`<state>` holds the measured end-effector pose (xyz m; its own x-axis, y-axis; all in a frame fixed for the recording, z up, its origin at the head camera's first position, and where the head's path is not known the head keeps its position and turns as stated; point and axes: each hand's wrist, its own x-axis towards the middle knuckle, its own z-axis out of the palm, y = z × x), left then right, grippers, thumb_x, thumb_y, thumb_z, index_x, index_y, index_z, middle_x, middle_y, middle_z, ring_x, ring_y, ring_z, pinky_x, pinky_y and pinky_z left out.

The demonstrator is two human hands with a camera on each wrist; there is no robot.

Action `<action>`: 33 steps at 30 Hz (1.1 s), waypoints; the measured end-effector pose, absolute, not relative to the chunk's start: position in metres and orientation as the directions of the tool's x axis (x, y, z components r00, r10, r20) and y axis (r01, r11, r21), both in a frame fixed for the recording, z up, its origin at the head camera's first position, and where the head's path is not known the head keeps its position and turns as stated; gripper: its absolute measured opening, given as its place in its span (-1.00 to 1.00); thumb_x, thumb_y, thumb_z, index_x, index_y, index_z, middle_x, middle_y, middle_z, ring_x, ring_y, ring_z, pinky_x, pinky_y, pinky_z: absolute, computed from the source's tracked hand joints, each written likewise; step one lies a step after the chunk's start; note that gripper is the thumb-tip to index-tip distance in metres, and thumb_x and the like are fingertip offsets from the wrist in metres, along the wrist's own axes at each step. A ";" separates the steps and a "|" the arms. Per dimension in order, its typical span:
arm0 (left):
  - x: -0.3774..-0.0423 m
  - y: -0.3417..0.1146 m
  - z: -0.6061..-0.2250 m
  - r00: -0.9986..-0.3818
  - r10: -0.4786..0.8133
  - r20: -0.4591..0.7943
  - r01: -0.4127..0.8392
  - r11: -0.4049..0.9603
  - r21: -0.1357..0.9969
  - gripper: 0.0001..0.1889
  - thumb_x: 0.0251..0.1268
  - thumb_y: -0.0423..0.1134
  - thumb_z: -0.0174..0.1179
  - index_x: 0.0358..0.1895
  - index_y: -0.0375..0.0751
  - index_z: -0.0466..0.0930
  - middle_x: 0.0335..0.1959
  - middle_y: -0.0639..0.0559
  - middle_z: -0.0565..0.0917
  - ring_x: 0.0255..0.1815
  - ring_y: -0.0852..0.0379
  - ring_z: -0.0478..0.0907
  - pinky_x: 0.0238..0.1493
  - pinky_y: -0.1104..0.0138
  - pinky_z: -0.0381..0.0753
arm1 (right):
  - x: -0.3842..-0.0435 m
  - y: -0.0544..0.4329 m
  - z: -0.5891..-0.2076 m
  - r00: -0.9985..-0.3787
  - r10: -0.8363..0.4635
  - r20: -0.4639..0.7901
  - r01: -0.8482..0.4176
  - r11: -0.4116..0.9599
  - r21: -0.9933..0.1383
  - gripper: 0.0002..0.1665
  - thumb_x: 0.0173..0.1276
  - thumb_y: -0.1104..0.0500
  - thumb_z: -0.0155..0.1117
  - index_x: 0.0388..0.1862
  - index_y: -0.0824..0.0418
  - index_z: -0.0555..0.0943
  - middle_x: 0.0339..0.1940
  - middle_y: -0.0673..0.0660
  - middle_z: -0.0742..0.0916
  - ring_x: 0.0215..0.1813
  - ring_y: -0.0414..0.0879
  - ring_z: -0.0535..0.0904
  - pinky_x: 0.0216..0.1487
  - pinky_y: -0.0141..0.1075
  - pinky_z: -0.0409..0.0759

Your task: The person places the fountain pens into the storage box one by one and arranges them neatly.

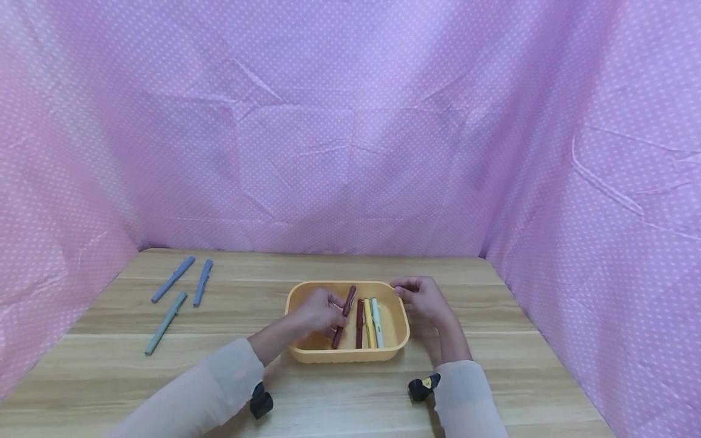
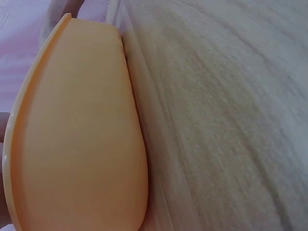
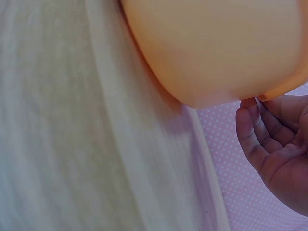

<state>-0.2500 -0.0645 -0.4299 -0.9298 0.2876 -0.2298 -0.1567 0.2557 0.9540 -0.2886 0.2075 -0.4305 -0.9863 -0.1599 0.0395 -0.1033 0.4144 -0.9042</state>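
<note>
A yellow plastic tray (image 1: 350, 355) with a raised rim stands on the wooden table. Inside it my left hand (image 1: 317, 313) pinches a dark red pen (image 1: 350, 299), tilted over the left half of the tray. To the right of that pen lie another dark red pen (image 1: 359, 325), a yellow pen (image 1: 369, 322) and a pale mint pen (image 1: 377, 322), side by side. At the tray's far right corner my right hand (image 1: 426, 299) holds the rim between thumb and fingers. The right wrist view shows those fingertips (image 3: 246, 118) right at the tray's edge.
On the left of the table (image 1: 235, 377) lie two blue pens, one slanted (image 1: 173, 279) and one steeper (image 1: 202, 283), with a grey-green pen (image 1: 166, 323) nearer. A pink dotted cloth (image 1: 350, 152) hangs behind the table and along both sides.
</note>
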 end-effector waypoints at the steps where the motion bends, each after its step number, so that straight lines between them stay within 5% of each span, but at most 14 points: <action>1: -0.250 -0.064 -0.430 -0.929 0.287 -0.232 -0.158 0.259 0.953 -0.61 0.09 -0.59 0.37 0.02 -0.47 0.52 -0.30 -0.19 0.66 -0.43 0.03 0.68 -0.39 0.19 0.79 | -0.289 0.207 -0.430 -0.987 -0.159 0.037 -0.100 0.414 -0.905 -0.74 0.50 0.28 0.26 0.06 0.39 0.70 -0.05 0.27 0.78 -0.05 0.07 0.76 0.10 -0.12 0.72; 33: -0.250 -0.056 -0.439 -0.890 0.327 -0.318 -0.222 0.300 0.928 -0.85 0.15 -0.55 0.37 -0.22 -0.45 0.64 -0.45 -0.20 0.73 -0.55 0.07 0.69 -0.48 0.29 0.76 | -0.290 0.208 -0.431 -0.984 -0.173 0.046 -0.116 0.419 -0.900 -0.75 0.50 0.29 0.26 0.05 0.37 0.71 -0.06 0.24 0.80 -0.06 0.00 0.76 0.02 -0.26 0.73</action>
<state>-0.2498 -0.0562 -0.4392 -0.8900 0.3266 -0.3183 -0.2215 0.3005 0.9277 -0.2897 0.2079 -0.4307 -0.9838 -0.1731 0.0463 -0.1162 0.4191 -0.9005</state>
